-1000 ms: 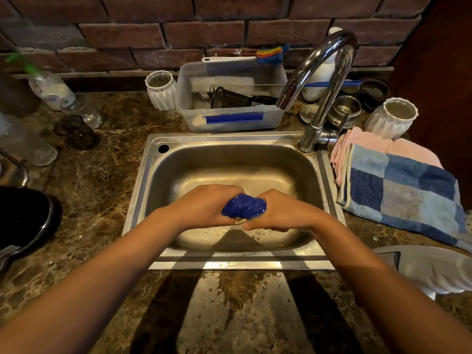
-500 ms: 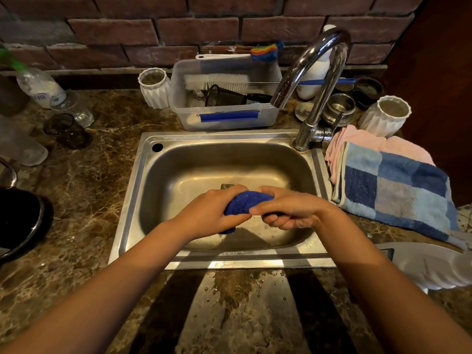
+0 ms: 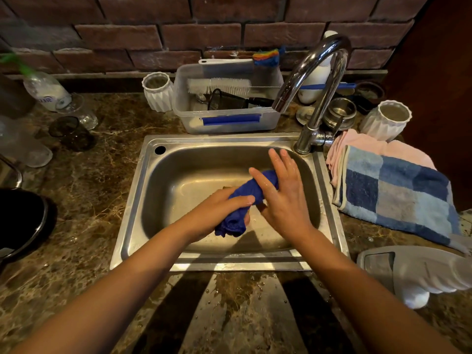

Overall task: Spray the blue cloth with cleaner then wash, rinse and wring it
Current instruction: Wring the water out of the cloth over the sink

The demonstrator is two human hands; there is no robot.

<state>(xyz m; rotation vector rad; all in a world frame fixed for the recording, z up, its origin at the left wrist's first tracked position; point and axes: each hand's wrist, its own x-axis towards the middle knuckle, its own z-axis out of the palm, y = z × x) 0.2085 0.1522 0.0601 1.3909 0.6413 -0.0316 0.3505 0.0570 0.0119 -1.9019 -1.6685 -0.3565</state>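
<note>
While standing at a mottled brown marble counter (image 3: pixel 84 205) below a dark red brick wall (image 3: pixel 158 37), working over the rectangular stainless-steel sink (image 3: pixel 143 200). Curving over its right rear corner, a chrome gooseneck tap (image 3: pixel 316 80); lying just right of the basin, a blue checked towel (image 3: pixel 398 192) over a pink one. Holding the twisted, wet blue cloth (image 3: pixel 251 191) above the basin floor. Closing the left hand (image 3: pixel 217 213) firmly around the cloth's lower bunched end, thumb on top. Pressing the right hand (image 3: pixel 283 198) against the upper end with fingers (image 3: pixel 278 159) spread wide and flat, not clenching, skin glistening wet.
</note>
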